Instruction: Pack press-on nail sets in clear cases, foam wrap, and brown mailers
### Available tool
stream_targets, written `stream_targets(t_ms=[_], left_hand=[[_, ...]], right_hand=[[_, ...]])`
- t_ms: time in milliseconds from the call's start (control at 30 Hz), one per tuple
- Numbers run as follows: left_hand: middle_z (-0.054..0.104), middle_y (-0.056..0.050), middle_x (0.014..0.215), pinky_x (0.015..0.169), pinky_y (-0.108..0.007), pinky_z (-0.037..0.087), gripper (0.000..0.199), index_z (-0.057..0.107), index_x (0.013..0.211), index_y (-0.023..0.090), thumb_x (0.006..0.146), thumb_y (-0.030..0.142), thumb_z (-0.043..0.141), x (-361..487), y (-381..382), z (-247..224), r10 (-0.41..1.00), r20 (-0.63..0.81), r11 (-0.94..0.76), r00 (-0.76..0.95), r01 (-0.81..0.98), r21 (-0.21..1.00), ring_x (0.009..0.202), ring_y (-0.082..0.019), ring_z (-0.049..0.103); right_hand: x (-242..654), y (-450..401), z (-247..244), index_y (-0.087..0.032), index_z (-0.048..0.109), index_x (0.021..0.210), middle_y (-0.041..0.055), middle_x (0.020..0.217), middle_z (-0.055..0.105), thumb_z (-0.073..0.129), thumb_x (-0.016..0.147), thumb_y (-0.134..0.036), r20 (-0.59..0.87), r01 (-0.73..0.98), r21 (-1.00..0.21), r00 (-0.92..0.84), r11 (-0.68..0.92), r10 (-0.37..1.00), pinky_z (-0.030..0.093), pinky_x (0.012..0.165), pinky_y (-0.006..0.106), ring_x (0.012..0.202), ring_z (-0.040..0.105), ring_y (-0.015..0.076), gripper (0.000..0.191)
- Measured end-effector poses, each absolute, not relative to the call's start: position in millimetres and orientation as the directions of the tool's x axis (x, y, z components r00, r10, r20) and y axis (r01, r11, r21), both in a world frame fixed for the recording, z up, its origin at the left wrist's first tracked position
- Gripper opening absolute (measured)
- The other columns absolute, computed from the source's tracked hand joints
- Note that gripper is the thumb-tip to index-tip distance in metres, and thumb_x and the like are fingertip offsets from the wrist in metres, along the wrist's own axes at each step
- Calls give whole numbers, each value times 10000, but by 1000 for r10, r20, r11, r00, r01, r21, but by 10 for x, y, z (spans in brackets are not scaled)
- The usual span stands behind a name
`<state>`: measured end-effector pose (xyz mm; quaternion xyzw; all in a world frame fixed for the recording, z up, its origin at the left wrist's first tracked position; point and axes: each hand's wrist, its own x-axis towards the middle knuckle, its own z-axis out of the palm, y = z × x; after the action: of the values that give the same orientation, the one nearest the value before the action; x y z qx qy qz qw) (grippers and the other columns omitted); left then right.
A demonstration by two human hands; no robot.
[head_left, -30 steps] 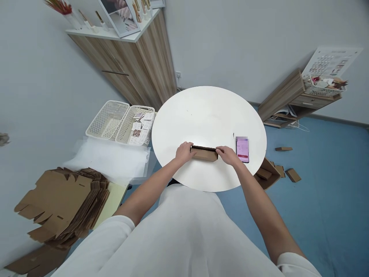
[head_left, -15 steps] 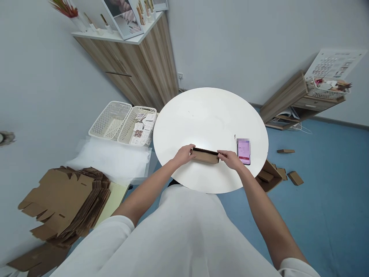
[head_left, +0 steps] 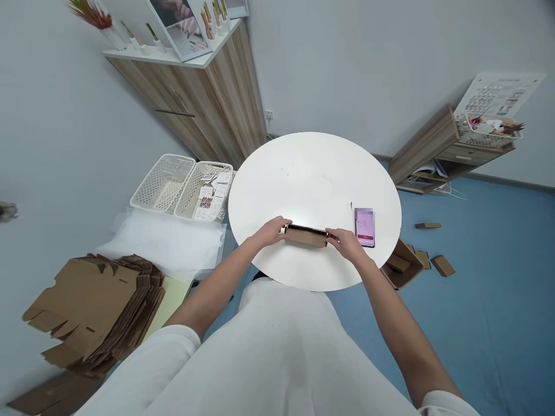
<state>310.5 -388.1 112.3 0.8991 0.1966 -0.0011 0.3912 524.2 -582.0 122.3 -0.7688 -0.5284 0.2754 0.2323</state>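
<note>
A small brown cardboard box (head_left: 306, 237) is at the near half of the round white table (head_left: 312, 167), with a dark gap along its far upper edge. My left hand (head_left: 274, 231) grips its left end, thumb and fingers closed on the corner. At the opposite end my right hand (head_left: 344, 241) pinches the right corner. What lies inside the box cannot be made out. Just right of my right hand lies a phone (head_left: 365, 227) with a lit pink-purple screen.
Two white baskets (head_left: 139, 184) stand left of the table, one holding printed cards (head_left: 206, 199). Flat cardboard blanks (head_left: 87, 300) are stacked at lower left. A large open carton (head_left: 410, 278) sits on the floor at right, with small boxes (head_left: 443, 266) near it. Behind is a wooden cabinet (head_left: 217, 104).
The box's near face appears tipped slightly, and its dark gap looks a little wider. Both hands keep their hold at its ends. The whole view has shifted slightly.
</note>
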Motion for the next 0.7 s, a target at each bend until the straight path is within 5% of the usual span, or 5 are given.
stream_targets(t_ms=[467, 700], left_hand=[[528, -57, 963, 745, -302, 438, 397, 490, 1169, 209, 781, 294, 478, 3076, -3895, 1156, 310, -199, -644, 930, 360, 675, 763, -156, 549], [464, -60, 1064, 721, -272, 439, 489, 388, 1277, 272, 800, 364, 443, 2967, -4000, 1143, 330, -235, -580, 914, 393, 714, 790, -147, 539]], right_hand=[[5245, -5828, 1132, -250, 567, 1108, 42, 850, 638, 446, 825, -313, -107, 764, -580, 271, -282, 957, 455, 683, 304, 755, 584, 183, 313], [5077, -6003, 937, -271, 512, 1184, 75, 1215, 498, 378, 850, -337, 19, 742, -621, 335, -251, 942, 466, 817, 369, 1005, 543, 215, 366]])
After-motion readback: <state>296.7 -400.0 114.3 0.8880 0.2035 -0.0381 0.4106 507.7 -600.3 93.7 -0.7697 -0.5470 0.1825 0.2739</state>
